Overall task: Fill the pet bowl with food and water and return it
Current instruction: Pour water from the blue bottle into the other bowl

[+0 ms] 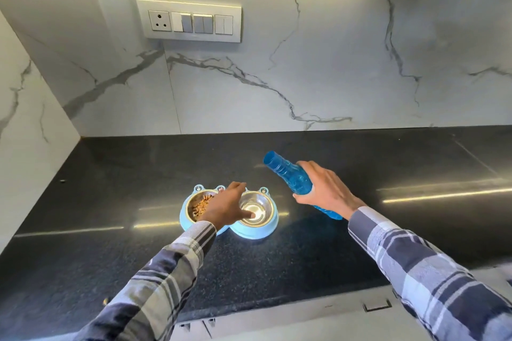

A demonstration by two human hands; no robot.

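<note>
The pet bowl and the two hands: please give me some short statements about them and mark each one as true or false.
1. The left dish of the pet bowl holds dry food. True.
2. The right hand holds a red cup. False: it holds a blue bottle.
3. The bottle stands upright on the counter. False: it is tilted, held above the counter.
4. The left hand is over the pet bowl. True.
5. The right dish is full of dry food. False: no food is in it; its steel bottom shows.
</note>
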